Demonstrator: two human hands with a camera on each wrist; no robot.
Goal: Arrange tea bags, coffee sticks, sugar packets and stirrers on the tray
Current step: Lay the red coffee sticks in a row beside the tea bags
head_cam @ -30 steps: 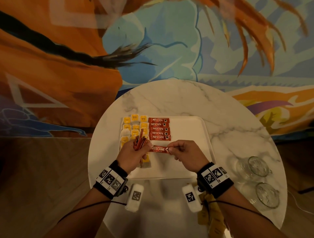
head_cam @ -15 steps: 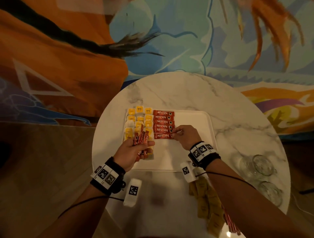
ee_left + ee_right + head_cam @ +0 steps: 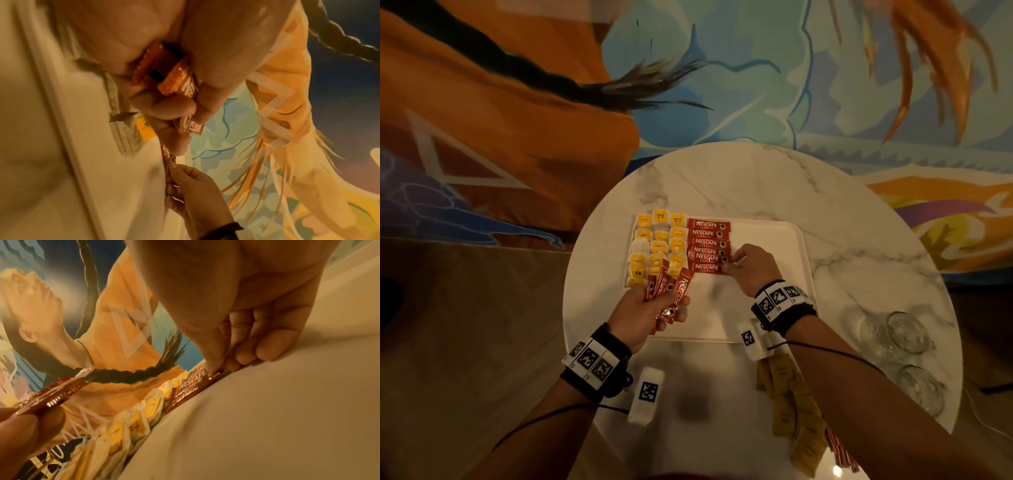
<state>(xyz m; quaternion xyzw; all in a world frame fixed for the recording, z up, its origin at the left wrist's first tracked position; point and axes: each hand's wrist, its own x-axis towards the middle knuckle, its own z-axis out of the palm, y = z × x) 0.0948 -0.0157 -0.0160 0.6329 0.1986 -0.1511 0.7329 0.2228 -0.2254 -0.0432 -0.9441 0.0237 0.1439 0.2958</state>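
A white tray (image 3: 767,274) lies on the round marble table (image 3: 722,185). Yellow tea bags (image 3: 657,246) fill its left side in rows. Beside them, red coffee sticks (image 3: 707,241) lie stacked in a column. My right hand (image 3: 727,269) pinches the right end of the nearest stick (image 3: 705,268), which lies flat on the tray; the right wrist view shows thumb and fingertips (image 3: 213,368) on that end. My left hand (image 3: 671,301) hovers over the tray's near left part and grips a fan of several coffee sticks (image 3: 671,287), seen close in the left wrist view (image 3: 180,81).
Brown sugar packets (image 3: 791,404) lie in a loose pile on the table under my right forearm, with red-striped stirrers (image 3: 840,452) beside them at the near edge. Two clear glasses (image 3: 900,332) (image 3: 921,387) stand at the table's right. The tray's right half is bare.
My right hand took one stick from the left hand's bundle, carried it away from me and set it at the near end of the column. The left hand stayed near the tray's left.
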